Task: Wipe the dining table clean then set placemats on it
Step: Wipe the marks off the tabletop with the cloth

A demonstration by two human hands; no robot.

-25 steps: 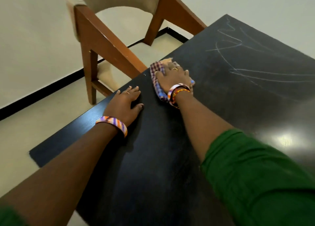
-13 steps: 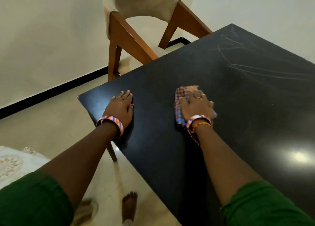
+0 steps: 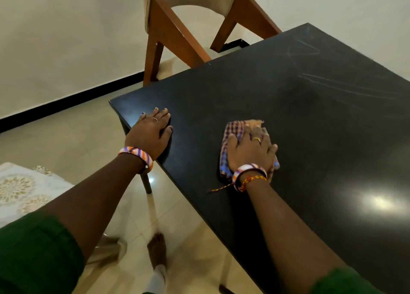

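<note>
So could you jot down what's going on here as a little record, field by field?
Activity: wiping a table by hand
Table: dark top, faint pale streaks toward its far right
Cloth: checked cloth, flat on the table near the left edge
Right hand: right hand presses on the cloth
Left hand: left hand rests flat near the table's corner, holding nothing
Chair: wooden chair beyond the far edge
Placemats: none on the table yet

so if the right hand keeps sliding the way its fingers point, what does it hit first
Nothing, as far as the picture shows: the right hand, flat on the cloth, points along bare table, with only faint streaks further on.
</note>
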